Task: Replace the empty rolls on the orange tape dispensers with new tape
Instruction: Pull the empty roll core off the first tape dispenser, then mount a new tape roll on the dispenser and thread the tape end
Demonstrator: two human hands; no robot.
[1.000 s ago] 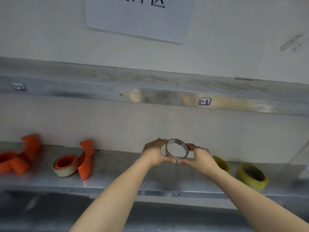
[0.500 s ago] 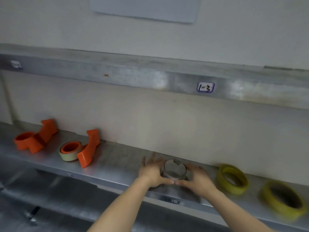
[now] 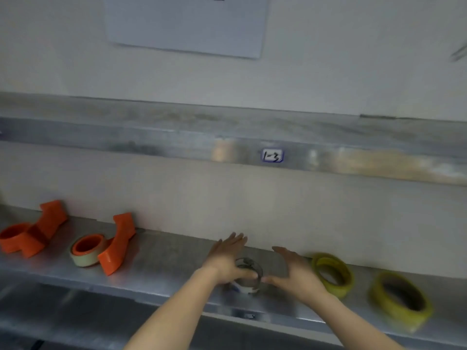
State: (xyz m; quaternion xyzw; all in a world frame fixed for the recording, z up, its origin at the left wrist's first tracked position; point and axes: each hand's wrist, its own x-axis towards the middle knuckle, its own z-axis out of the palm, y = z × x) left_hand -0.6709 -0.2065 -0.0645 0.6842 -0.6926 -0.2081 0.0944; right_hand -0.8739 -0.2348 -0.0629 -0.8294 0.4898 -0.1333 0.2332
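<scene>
Currently listed, largest first:

1. Metal shelf (image 3: 161, 271): long, running left to right under a wall; carries every item below.

2. Forearms: both reach forward from the lower edge and converge on the middle of the shelf.

3. Orange tape dispensers, two: far-left dispenser (image 3: 32, 234) with a bare orange hub; second dispenser (image 3: 113, 245) just right of it, its hub wearing a pale roll (image 3: 87, 251). Both well apart from the hands, on the left hand's side.

4. Yellow tape rolls, two: near roll (image 3: 332, 274) just beside the right hand, tilted; far roll (image 3: 401, 300) further right, blurred. Judged to be the new tape; the right hand is the nearer to them.

5. Left hand (image 3: 227, 263): palm down, fingers spread flat and pointing at the wall, thumb against the ring; grip slack, not closed round it.

6. Right hand (image 3: 293, 274): palm turned inward, fingers splayed upward, thumb tip at the ring's right side; grip apart.

7. Empty ring (image 3: 249, 275): grey core, lying on the shelf between the two hands, hole facing up, roughly midway along the shelf. Judged the spent roll, set down; the coming move likely turns rightward to a yellow roll, then leftward to a dispenser
</scene>
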